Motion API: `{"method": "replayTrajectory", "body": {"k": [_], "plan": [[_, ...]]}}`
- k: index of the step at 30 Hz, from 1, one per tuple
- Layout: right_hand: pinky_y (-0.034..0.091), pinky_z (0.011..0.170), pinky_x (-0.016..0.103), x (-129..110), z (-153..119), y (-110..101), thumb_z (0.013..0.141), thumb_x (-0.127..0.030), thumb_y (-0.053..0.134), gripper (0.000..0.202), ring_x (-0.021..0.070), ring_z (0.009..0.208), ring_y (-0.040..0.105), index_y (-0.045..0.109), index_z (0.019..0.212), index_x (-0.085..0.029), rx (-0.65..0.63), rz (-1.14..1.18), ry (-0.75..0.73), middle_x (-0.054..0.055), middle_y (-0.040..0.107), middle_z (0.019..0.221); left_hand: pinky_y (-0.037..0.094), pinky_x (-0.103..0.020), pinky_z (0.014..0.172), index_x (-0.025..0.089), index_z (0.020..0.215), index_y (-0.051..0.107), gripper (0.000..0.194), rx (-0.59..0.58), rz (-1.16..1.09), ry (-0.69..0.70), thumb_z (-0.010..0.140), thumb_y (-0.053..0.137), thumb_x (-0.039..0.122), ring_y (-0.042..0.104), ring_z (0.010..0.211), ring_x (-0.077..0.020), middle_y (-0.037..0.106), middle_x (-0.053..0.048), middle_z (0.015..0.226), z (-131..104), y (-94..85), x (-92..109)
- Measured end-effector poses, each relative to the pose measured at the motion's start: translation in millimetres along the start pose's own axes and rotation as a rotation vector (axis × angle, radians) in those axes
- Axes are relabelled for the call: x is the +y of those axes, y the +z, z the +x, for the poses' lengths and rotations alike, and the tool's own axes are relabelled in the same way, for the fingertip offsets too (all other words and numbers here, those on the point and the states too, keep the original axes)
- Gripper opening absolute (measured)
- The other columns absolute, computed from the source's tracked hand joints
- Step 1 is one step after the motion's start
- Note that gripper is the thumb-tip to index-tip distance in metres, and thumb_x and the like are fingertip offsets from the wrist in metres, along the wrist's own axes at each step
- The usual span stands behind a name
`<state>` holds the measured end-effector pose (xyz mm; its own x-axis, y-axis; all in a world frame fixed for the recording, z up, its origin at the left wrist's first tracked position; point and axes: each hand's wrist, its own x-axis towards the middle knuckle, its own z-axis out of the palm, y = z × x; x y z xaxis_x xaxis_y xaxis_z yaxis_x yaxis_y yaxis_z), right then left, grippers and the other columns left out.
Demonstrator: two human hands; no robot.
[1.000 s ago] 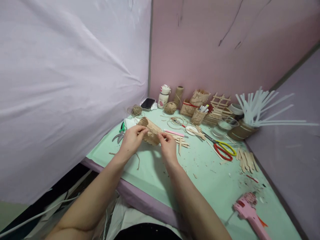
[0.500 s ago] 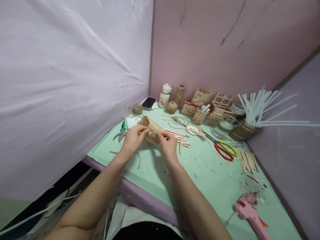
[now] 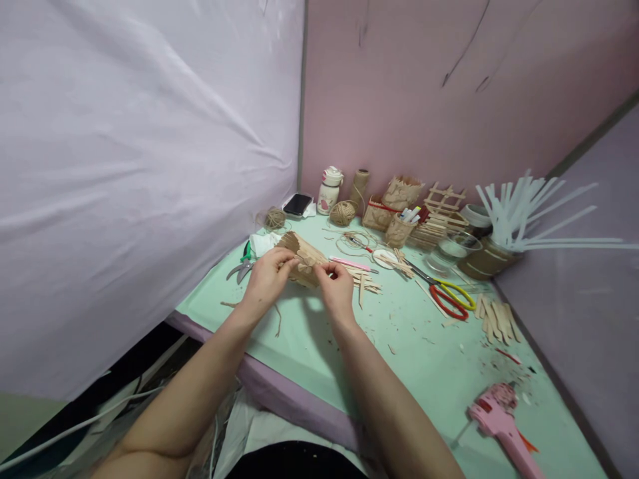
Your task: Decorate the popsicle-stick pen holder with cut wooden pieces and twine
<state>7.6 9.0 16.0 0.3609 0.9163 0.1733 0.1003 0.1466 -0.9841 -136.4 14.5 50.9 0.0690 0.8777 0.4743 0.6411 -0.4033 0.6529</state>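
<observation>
Pinch grips, left hand (image 3: pixel 264 278), right hand (image 3: pixel 339 290), on brown tube (image 3: pixel 307 251); printed bottle (image 3: pixel 328 194) beyond

From where an onlooker stands, no lettering, number, brand or sign can be read. The white cylindrical bottle with a pink-and-white lid (image 3: pixel 328 197), just above centre frame, carries a reddish-pink printed motif too small to make out; the pink plastic glue gun (image 3: pixel 505 426), lower right, shows a red patch without legible wording.
</observation>
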Motion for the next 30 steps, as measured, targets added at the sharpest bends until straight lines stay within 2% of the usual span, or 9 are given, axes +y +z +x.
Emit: {"method": "replayTrajectory", "body": {"k": [5,8,13,17,20,22,25,28,30], "plan": [[0.041,0.064,0.028,2.7,-1.3,-1.1,0.066,-0.034,0.060,0.014,0.0152,0.065,0.050,0.058,0.068,-0.020,-0.014,-0.004,-0.019,0.000,0.061,0.069,0.048,-0.033,0.089,0.020,0.080,0.069,0.017,0.010,0.005,0.007,0.084,0.053,0.025,0.063,0.095,-0.0207,0.072,-0.005,0.095,1.9,0.4,-1.6],[0.043,0.072,0.030,5.0,-0.4,-1.9,0.066,-0.035,0.060,0.017,0.0170,0.071,0.052,0.059,0.073,-0.019,0.002,-0.023,-0.035,0.001,0.061,0.074,0.048,-0.033,0.089,0.020,0.079,0.068,0.017,0.008,0.004,0.001,0.085,0.053,0.026,0.063,0.095,-0.0207,0.072,-0.005,0.095,2.2,0.2,-1.5],[0.038,0.097,0.037,7.4,3.7,-8.7,0.066,-0.040,0.064,0.042,0.0233,0.106,0.051,0.058,0.100,-0.017,0.059,-0.081,-0.099,0.011,0.059,0.112,0.047,-0.031,0.086,0.019,0.079,0.067,0.018,0.003,-0.042,-0.036,0.083,0.052,0.028,0.062,0.093,-0.0199,0.071,-0.005,0.093,4.0,-3.9,-0.7],[0.033,0.106,0.040,12.1,6.3,-15.8,0.075,-0.050,0.060,0.065,0.0262,0.127,0.044,0.048,0.128,-0.015,-0.095,-0.097,-0.047,0.017,0.048,0.138,0.047,-0.029,0.078,0.019,0.078,0.067,0.020,-0.069,-0.118,-0.129,0.080,0.054,0.034,0.062,0.082,-0.0190,0.070,-0.003,0.083,9.9,-11.0,-3.2],[0.038,0.103,0.040,16.3,6.8,-16.1,0.076,-0.055,0.060,0.072,0.0278,0.128,0.046,0.046,0.135,-0.016,-0.195,-0.042,0.066,0.017,0.046,0.143,0.046,-0.030,0.076,0.019,0.079,0.067,0.021,-0.112,-0.121,-0.164,0.080,0.054,0.036,0.061,0.080,-0.0193,0.070,-0.003,0.082,13.6,-14.2,-4.9],[0.041,0.100,0.038,17.9,6.8,-14.2,0.074,-0.054,0.063,0.073,0.0273,0.124,0.050,0.047,0.136,-0.017,-0.211,-0.011,0.086,0.015,0.049,0.142,0.046,-0.032,0.080,0.019,0.081,0.067,0.021,-0.101,-0.091,-0.146,0.081,0.052,0.034,0.061,0.083,-0.0200,0.069,-0.003,0.085,14.1,-12.9,-5.0],[0.042,0.100,0.037,19.2,6.7,-11.3,0.071,-0.051,0.067,0.073,0.0269,0.121,0.053,0.050,0.134,-0.017,-0.187,0.006,0.089,0.014,0.052,0.138,0.045,-0.037,0.092,0.018,0.085,0.066,0.022,-0.016,-0.031,-0.075,0.084,0.049,0.032,0.061,0.097,-0.0225,0.067,-0.007,0.097,11.6,-4.4,-4.4],[0.041,0.102,0.038,21.1,6.5,-10.0,0.071,-0.050,0.068,0.072,0.0283,0.123,0.051,0.050,0.132,-0.016,-0.160,0.008,0.100,0.014,0.052,0.138,0.039,-0.041,0.105,0.016,0.098,0.066,0.028,0.085,-0.015,-0.043,0.088,0.046,0.034,0.054,0.117,-0.0250,0.058,-0.013,0.118,6.0,8.8,-3.6],[0.042,0.102,0.040,23.1,6.4,-10.0,0.072,-0.050,0.067,0.071,0.0287,0.123,0.050,0.050,0.132,-0.017,-0.141,0.014,0.103,0.014,0.051,0.137,0.036,-0.043,0.109,0.016,0.109,0.063,0.033,0.104,-0.039,-0.031,0.091,0.043,0.037,0.048,0.125,-0.0254,0.052,-0.014,0.125,1.2,17.3,-2.2]]}}
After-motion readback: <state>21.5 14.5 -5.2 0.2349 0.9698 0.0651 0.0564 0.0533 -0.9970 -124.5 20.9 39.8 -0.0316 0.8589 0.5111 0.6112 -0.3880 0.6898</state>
